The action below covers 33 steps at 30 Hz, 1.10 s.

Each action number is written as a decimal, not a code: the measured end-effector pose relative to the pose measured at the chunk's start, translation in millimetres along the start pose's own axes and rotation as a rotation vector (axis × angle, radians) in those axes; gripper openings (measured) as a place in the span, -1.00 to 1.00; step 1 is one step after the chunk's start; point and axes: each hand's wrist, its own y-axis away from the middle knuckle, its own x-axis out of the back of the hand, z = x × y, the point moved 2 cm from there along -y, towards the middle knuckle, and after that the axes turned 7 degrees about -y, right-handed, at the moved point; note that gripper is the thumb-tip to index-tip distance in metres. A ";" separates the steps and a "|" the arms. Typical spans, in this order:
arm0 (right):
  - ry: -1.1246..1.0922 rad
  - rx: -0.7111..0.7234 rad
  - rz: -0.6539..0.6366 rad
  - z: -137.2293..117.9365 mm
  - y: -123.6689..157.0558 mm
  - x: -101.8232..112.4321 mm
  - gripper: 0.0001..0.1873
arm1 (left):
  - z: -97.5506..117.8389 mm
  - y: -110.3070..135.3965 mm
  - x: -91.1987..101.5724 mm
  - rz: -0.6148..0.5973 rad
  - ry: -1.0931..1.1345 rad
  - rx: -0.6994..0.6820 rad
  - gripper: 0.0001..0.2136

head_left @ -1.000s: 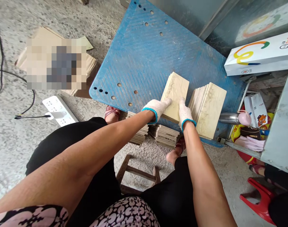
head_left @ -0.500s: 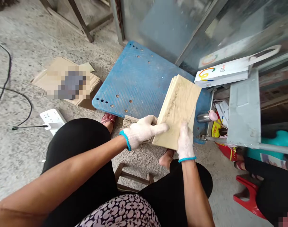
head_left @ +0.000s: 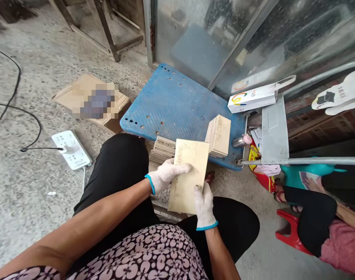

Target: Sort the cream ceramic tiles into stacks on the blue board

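Note:
Both of my hands wear white knit gloves with blue cuffs. A thin, pale wooden board (head_left: 186,177) is held between them above my lap. My left hand (head_left: 168,175) grips its left edge, thumb lying across the face. At its lower right edge, my right hand (head_left: 205,202) has its thumb on the front and its other fingers out of sight behind. Beyond it, a stack of similar boards (head_left: 220,134) stands on the blue plastic platform (head_left: 180,101). A second stack of boards (head_left: 162,149) with dark-marked edges lies to the left, partly covered by the held board.
A cardboard box (head_left: 78,87) and a power strip (head_left: 72,149) with cables lie on the floor at left. At right are a white paper bag (head_left: 253,99), a metal flask (head_left: 239,142), and a co-worker's leg beside a red stool (head_left: 292,231). Glass panels border the back.
My hands have drawn the board toward my lap, down and left, away from the stack at right. That stack now shows by itself on the platform. My view has shifted rightward.

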 end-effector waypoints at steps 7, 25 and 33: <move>-0.012 0.077 -0.059 -3.0 -8.3 23.0 -0.36 | -6.4 1.3 -0.5 -0.017 -0.085 -0.030 -0.31; 0.572 0.071 -0.505 -94.4 -6.0 76.4 -0.43 | -14.3 23.3 -14.4 -0.286 -1.281 -0.255 -0.57; 0.776 -0.009 -0.406 -28.8 5.7 40.2 -0.51 | -47.1 -5.0 -9.4 -0.332 -1.653 -0.077 -0.32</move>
